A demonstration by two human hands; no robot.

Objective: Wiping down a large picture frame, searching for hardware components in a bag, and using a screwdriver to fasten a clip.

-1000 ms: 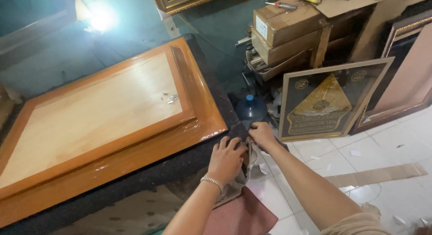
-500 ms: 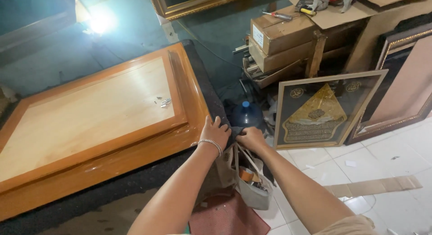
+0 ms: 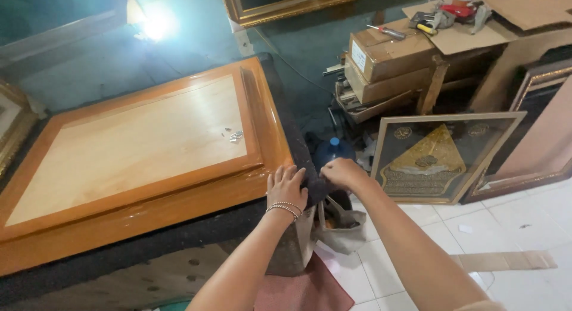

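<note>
Large wooden frame (image 3: 143, 150) flat on tabletop (image 3: 149, 239), left of both hands. Left hand (image 3: 286, 189), beaded bracelet on wrist, grip spread, fingers lying on frame's corner and dark cloth (image 3: 298, 162). Right hand (image 3: 342, 173) just right, grip pinching cloth edge at tabletop corner. Further right: gold-patterned framed picture (image 3: 441, 159) leaning, on floor.

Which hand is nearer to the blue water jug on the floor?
The right hand. It grips the dark table covering just below and beside the blue water jug. The left hand lies farther left, at the corner of the wooden frame.
</note>
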